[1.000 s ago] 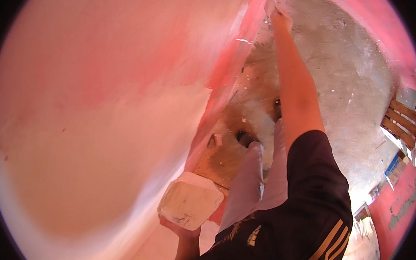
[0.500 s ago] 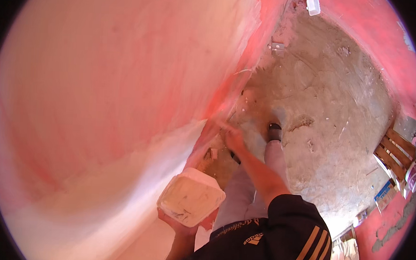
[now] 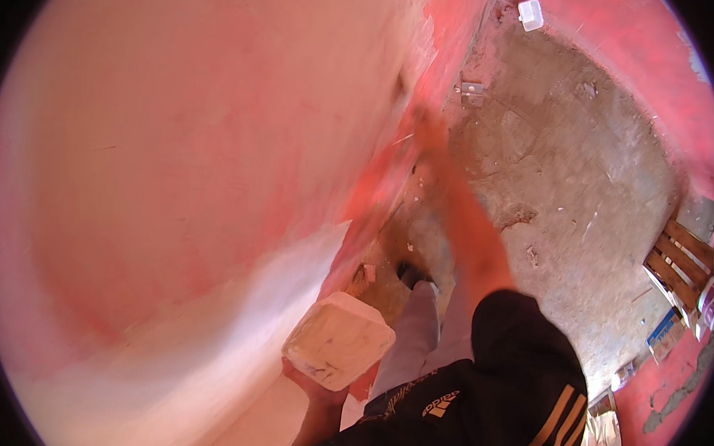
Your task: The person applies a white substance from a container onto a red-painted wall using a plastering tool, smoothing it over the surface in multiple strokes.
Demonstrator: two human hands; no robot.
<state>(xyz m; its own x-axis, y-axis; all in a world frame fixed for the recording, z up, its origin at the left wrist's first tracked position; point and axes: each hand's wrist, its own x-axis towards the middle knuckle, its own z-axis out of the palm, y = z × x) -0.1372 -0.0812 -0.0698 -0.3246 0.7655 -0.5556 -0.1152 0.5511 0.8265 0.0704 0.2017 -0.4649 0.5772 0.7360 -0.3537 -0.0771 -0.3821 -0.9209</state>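
Note:
My left hand grips the underside of a white square tub, smeared with pale paste, held close to my body beside the wall. My right arm, in a black sleeve with orange stripes, stretches forward. My right hand is blurred by motion against the lower red part of the wall. The blur hides whether it holds anything. The wall is pink-red above, with a whitish band low down near the tub.
Bare dusty concrete floor lies to the right, strewn with scraps. A small white container sits at the far corner, a grey bracket by the wall base, a wooden slatted crate at right. My dark shoe is below.
My right hand came down from high on the wall to near the tub, and has now swung back out along the wall. The tub stays in my left hand.

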